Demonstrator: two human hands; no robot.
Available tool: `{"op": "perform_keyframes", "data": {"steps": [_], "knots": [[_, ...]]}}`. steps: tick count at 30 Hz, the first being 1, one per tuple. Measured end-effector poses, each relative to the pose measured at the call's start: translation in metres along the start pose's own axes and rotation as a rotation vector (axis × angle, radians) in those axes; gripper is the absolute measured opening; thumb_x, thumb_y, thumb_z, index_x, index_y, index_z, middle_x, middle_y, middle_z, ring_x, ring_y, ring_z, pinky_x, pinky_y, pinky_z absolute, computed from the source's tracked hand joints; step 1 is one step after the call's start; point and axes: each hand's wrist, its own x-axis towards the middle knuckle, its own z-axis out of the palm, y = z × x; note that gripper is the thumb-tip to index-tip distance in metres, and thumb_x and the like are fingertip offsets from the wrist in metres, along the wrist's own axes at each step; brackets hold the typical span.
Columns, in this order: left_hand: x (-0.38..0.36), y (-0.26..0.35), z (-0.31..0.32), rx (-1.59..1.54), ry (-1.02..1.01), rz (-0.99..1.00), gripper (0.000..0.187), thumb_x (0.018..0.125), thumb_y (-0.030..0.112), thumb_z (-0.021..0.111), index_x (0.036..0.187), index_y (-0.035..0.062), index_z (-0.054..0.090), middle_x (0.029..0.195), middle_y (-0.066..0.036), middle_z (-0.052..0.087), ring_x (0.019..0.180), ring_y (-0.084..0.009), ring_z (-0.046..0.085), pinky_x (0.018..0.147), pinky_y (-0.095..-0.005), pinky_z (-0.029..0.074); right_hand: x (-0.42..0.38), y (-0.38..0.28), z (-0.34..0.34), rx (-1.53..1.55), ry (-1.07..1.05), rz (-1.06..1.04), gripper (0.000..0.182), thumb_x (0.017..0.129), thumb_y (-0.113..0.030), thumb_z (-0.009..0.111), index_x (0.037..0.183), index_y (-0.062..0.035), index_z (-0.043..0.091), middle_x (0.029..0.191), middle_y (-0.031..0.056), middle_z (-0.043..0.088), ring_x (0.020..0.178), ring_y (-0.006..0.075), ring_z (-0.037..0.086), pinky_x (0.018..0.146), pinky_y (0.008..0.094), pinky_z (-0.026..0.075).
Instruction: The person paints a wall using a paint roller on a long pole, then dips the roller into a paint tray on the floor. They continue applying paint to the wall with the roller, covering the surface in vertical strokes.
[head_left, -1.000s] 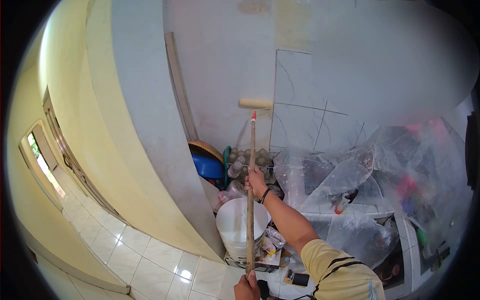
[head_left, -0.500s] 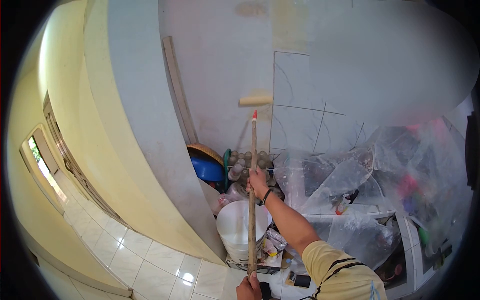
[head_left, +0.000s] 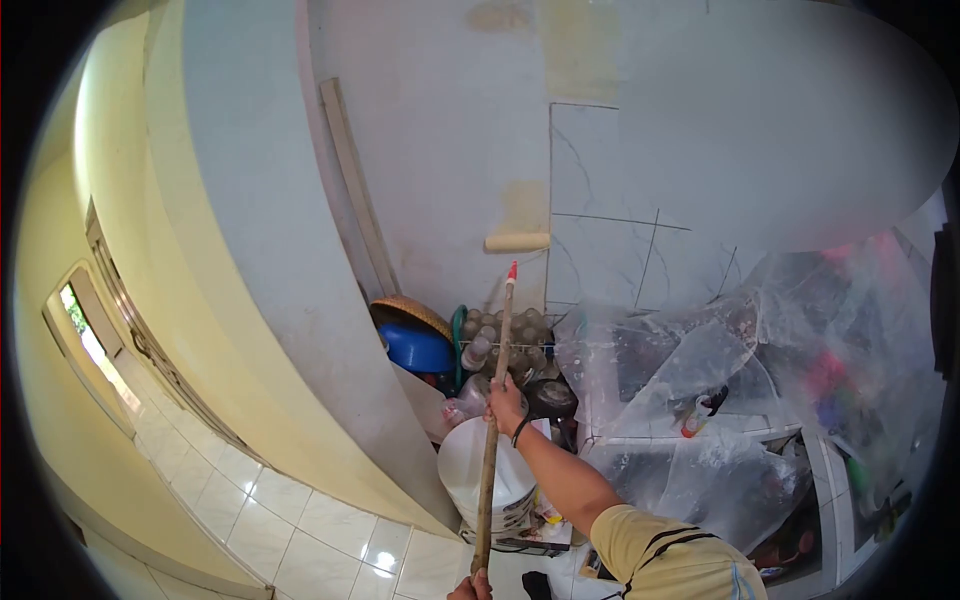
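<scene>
A paint roller [head_left: 517, 242] on a long wooden pole [head_left: 489, 470] rests on the pale wall, just left of the marbled tiles [head_left: 600, 260]. Its sleeve is cream, and the handle end near it is red. Above the sleeve shows a cream-yellow painted patch [head_left: 525, 203]. My right hand [head_left: 507, 403] is wrapped round the middle of the pole, over a white bucket [head_left: 475, 465]. At the bottom edge my left hand [head_left: 470, 588], partly cut off, grips the pole's lower end.
Left of the bottle crate [head_left: 515, 335] lie a blue basin [head_left: 416, 348] and a woven basket [head_left: 412, 314]. Clear plastic sheeting [head_left: 680, 385] drapes the tiled counter at right. A wooden strip [head_left: 355, 180] leans in the wall corner. Glossy floor tiles [head_left: 320, 540] extend left.
The roller has moved down the wall, and more of the cream-yellow patch shows above it. Both hands have come lower with the pole, which now tilts more.
</scene>
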Motion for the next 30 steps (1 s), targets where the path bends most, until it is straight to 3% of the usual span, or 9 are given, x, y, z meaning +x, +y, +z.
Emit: {"op": "perform_keyframes", "data": {"steps": [1, 6, 15, 18, 21, 24, 30], "knots": [[0.0, 0.002, -0.004, -0.021, 0.001, -0.001, 0.046, 0.093, 0.037, 0.043, 0.079, -0.0035, 0.059, 0.06, -0.017, 0.055, 0.054, -0.0281, 0.047, 0.053, -0.0401, 0.04, 0.001, 0.002, 0.002, 0.008, -0.011, -0.008, 0.042, 0.094, -0.022, 0.047, 0.132, -0.0225, 0.029, 0.056, 0.0045, 0.04, 0.037, 0.0154, 0.039, 0.034, 0.0321, 0.035], [0.002, 0.008, -0.014, 0.01, 0.058, 0.032, 0.043, 0.093, 0.034, 0.044, 0.078, -0.0047, 0.057, 0.061, -0.021, 0.055, 0.055, -0.0308, 0.048, 0.055, -0.0423, 0.041, -0.003, 0.002, 0.012, 0.017, 0.013, 0.002, 0.047, 0.094, -0.023, 0.047, 0.136, -0.0254, 0.025, 0.056, 0.0041, 0.04, 0.038, 0.0151, 0.038, 0.034, 0.0317, 0.035], [0.016, 0.027, -0.057, 0.036, 0.017, 0.051, 0.043, 0.093, 0.034, 0.045, 0.079, -0.0054, 0.057, 0.067, -0.026, 0.057, 0.062, -0.0424, 0.055, 0.058, -0.0463, 0.042, -0.003, -0.029, 0.051, 0.028, -0.036, -0.077, 0.018, 0.094, -0.025, 0.046, 0.109, -0.0202, 0.038, 0.058, 0.0032, 0.041, 0.038, 0.0139, 0.038, 0.033, 0.0303, 0.033], [0.025, 0.026, -0.064, 0.034, 0.01, 0.099, 0.044, 0.093, 0.035, 0.045, 0.08, -0.0053, 0.057, 0.07, -0.027, 0.058, 0.067, -0.0445, 0.056, 0.059, -0.0471, 0.043, -0.014, -0.052, 0.072, 0.06, -0.011, -0.072, 0.017, 0.095, -0.025, 0.045, 0.11, -0.0203, 0.038, 0.059, 0.003, 0.041, 0.038, 0.0138, 0.038, 0.033, 0.0299, 0.034], [0.03, 0.037, -0.073, 0.05, 0.031, 0.122, 0.043, 0.093, 0.034, 0.045, 0.081, -0.0051, 0.058, 0.072, -0.029, 0.058, 0.07, -0.0457, 0.057, 0.06, -0.0478, 0.043, -0.01, -0.071, 0.084, 0.036, -0.048, -0.139, 0.027, 0.095, -0.022, 0.044, 0.121, -0.0179, 0.037, 0.055, 0.0028, 0.039, 0.038, 0.0137, 0.039, 0.032, 0.0298, 0.035], [0.04, 0.045, -0.078, 0.024, 0.039, 0.233, 0.042, 0.093, 0.032, 0.044, 0.085, -0.0058, 0.06, 0.071, -0.03, 0.058, 0.069, -0.0465, 0.058, 0.058, -0.0485, 0.043, -0.011, -0.094, 0.097, -0.002, -0.056, -0.213, 0.016, 0.095, -0.025, 0.044, 0.109, -0.0198, 0.039, 0.06, 0.0034, 0.041, 0.039, 0.0134, 0.038, 0.034, 0.0293, 0.034], [0.054, 0.057, -0.082, -0.046, 0.009, 0.362, 0.042, 0.093, 0.031, 0.043, 0.087, -0.0073, 0.06, 0.065, -0.03, 0.056, 0.065, -0.0476, 0.057, 0.053, -0.0493, 0.042, -0.017, -0.138, 0.121, -0.007, -0.082, -0.252, 0.018, 0.095, -0.026, 0.045, 0.11, -0.0194, 0.039, 0.06, 0.0035, 0.041, 0.041, 0.0129, 0.037, 0.034, 0.0288, 0.034]]}}
